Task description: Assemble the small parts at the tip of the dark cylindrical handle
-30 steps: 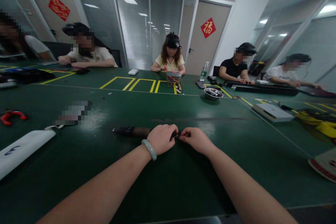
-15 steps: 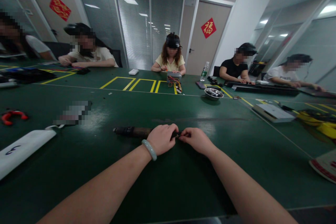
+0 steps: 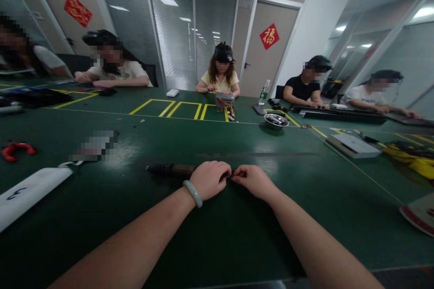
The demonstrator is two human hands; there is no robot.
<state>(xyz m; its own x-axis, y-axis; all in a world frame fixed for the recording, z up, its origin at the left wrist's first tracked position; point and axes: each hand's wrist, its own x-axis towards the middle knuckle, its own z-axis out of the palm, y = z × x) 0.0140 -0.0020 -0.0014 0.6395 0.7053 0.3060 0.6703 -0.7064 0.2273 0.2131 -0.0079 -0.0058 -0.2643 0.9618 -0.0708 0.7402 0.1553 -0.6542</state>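
A long dark cylindrical tool [image 3: 174,170] with a brownish middle and a narrow tip lies sideways on the green table, tip to the left. Its exact kind is unclear. My left hand [image 3: 210,179], with a pale bangle at the wrist, is wrapped over the tool's right part and hides it. Close beside it, my right hand [image 3: 252,181] has thumb and forefinger pinched together at the tool's right end. Whatever sits between those fingertips is too small and dark to name.
To the left lie a white pouch [image 3: 34,192] and a red-handled tool [image 3: 17,150]. Further off are a metal bowl [image 3: 276,121], a water bottle [image 3: 263,92] and a wired metal box [image 3: 224,100]. A white box [image 3: 354,144] lies to the right. Several people sit opposite.
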